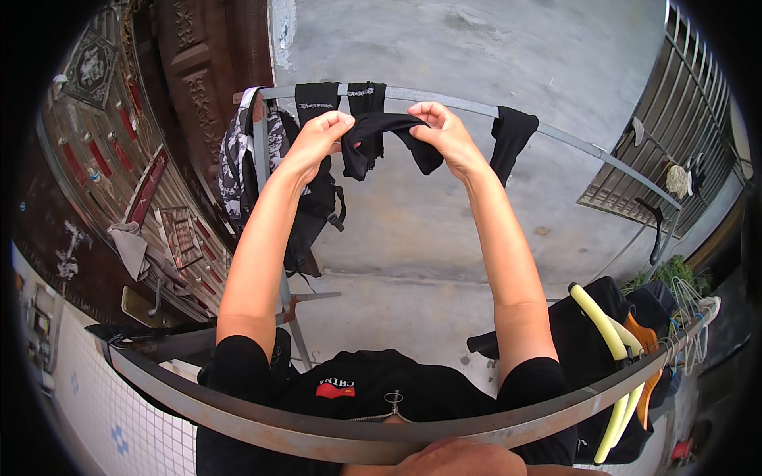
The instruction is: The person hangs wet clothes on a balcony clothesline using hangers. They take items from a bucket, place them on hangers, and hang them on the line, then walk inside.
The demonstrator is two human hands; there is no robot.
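A small, soft black garment (367, 149) is stretched between my raised hands and sags at both ends; its exact kind is unclear. My left hand (319, 139) pinches its left part between thumb and fingers. At the other side, my right hand (449, 136) pinches the right part. Just behind is a grey metal rail (456, 101). Two black cloth pieces with pale lettering hang over it near my left hand, one farther left (317, 101) and one nearer the middle (367, 97). Another black cloth piece (513, 143) drapes over the rail to the right of my right hand.
A patterned black-and-white backpack (238, 159) hangs at the rack's left end. A nearer metal bar (262, 432) crosses below my arms. Dark clothes and yellow hangers (597, 317) hang from its right side. Beyond are a grey wall (476, 47), a barred window (675, 119) and a carved door (210, 71).
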